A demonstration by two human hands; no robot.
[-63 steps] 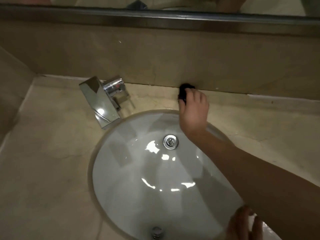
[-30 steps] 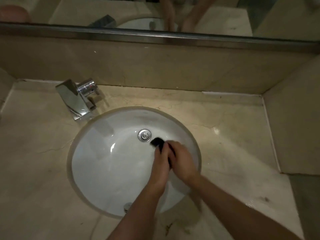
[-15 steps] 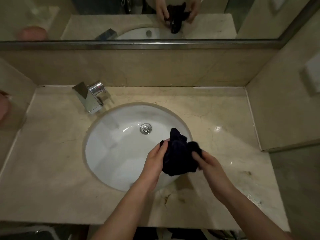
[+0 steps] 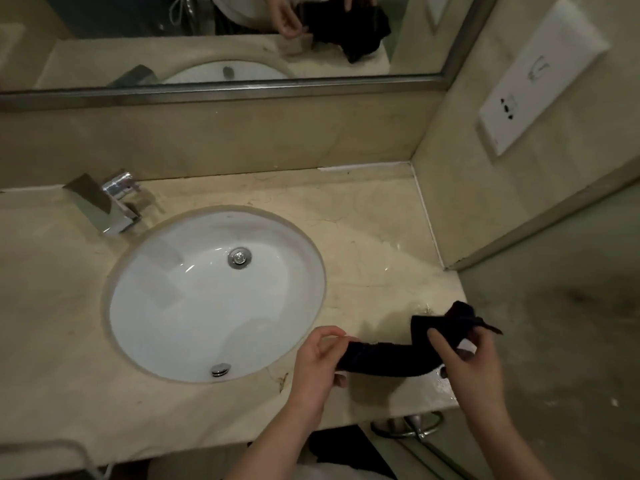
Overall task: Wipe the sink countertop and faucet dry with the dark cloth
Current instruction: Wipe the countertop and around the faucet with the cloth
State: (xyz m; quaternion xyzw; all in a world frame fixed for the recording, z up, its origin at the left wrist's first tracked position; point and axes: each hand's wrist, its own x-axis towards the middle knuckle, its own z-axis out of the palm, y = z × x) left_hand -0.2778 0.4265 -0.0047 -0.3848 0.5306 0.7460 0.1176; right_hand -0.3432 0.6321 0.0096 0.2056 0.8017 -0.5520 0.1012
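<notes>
Cloth, bunched over the basin half a second before, was stretched between gripping left hand and right hand above the table's wet right end, likely wiped next.

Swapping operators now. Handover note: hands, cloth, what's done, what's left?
Left hand: pinches one end of the dark cloth.
Right hand: grips the other, bunched end.
Cloth is stretched between both hands over the countertop's front right corner, not wiping.
Done: cannot tell from this view.
Left: water glints on the countertop right of the sink; faucet, back left, not being touched.
</notes>
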